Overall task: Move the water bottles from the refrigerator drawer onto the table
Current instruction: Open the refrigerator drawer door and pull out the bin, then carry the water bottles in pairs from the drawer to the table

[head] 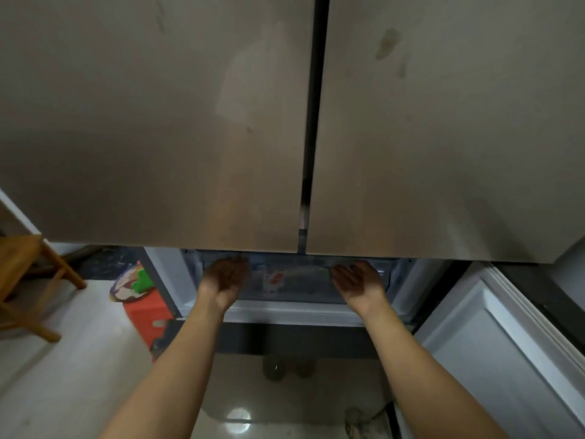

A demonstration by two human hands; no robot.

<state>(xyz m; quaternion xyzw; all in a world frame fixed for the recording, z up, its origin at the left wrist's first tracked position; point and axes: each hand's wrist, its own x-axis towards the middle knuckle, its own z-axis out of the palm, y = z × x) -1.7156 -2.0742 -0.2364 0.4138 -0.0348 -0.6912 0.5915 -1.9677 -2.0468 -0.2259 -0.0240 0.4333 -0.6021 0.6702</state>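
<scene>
Beneath closed refrigerator doors [158, 122], the left hand [224, 278] and right hand [357, 282] reach the drawer [294, 280] at 6 o'clock; fingers [235, 264] shadowed, grip unclear.

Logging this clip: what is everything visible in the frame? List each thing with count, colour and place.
Upper fridge doors: two, brownish-grey, closed, filling the top.
Drawer: one, translucent, in the open lower compartment below the doors.
Water bottles: count unclear, a red-and-white label shows blurred through the drawer front.
Lower door: one, white inside, swung open at right.
Wooden stool: one, brown, on the floor at the left edge.
Box: one, red-orange, left of the fridge.
Bag: one, multicoloured, on the box.
Floor: pale, glossy.
Left hand: bare, reaching to the drawer front, left side.
Right hand: bare, palm up, at the drawer front, right side.
</scene>
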